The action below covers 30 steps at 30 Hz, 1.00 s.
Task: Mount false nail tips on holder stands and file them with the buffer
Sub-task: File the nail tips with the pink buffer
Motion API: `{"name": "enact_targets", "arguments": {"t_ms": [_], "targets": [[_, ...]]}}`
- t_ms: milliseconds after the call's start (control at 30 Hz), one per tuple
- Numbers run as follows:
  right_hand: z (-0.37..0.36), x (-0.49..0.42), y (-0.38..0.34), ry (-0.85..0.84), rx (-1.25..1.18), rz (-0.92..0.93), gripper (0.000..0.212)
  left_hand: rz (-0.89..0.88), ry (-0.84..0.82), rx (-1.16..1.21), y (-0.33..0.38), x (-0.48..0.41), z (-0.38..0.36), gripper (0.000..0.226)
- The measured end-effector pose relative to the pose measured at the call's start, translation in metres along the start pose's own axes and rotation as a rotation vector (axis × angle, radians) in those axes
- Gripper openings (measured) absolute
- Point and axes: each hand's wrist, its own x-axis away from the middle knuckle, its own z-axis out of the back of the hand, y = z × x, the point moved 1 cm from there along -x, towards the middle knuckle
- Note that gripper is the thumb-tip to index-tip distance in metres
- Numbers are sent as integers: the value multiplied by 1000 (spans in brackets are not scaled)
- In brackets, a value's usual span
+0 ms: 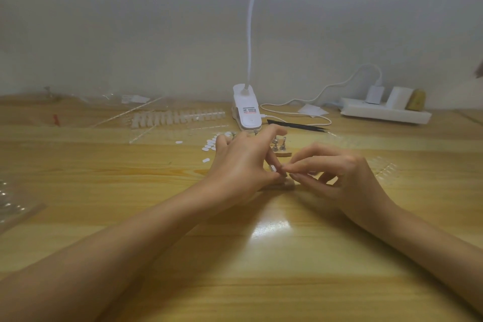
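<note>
My left hand [243,162] is closed around a small holder stand whose wooden base [287,185] shows just below the fingers. A pale false nail tip [273,168] sits at the top of that stand, beside my left thumb. My right hand [337,172] pinches thumb and forefinger together right at the nail tip. Behind the hands stands a second holder stand [279,148] with several metal pegs on a wooden base. No buffer can be made out.
A strip of white nail tips [177,117], loose white adhesive pads [209,145], a white clip lamp [247,112], black tweezers [298,125] and a power strip [386,111] lie at the back. Clear nail tips [384,167] lie to the right, plastic packaging [15,204] to the left.
</note>
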Motion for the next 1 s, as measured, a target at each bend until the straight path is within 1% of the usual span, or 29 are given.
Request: {"name": "enact_targets", "arguments": {"t_ms": [100, 233, 367, 533, 700, 1000], "targets": [[0, 2, 2, -11, 20, -6, 14, 3, -9, 7, 1, 0, 0, 66], [-1, 6, 4, -41, 38, -34, 20, 5, -9, 15, 0, 0, 1, 65], [1, 4, 5, -14, -121, -165, 29, 2, -2, 14, 1, 0, 1, 63], [-4, -5, 5, -16, -213, -239, 15, -1, -20, 27, 1, 0, 2, 66], [-5, -5, 6, 41, -232, -192, 11, -8, -24, 28, 0, -1, 3, 65], [-5, 2, 8, 26, -36, -54, 14, -32, -15, 15, -1, -1, 2, 62]]}}
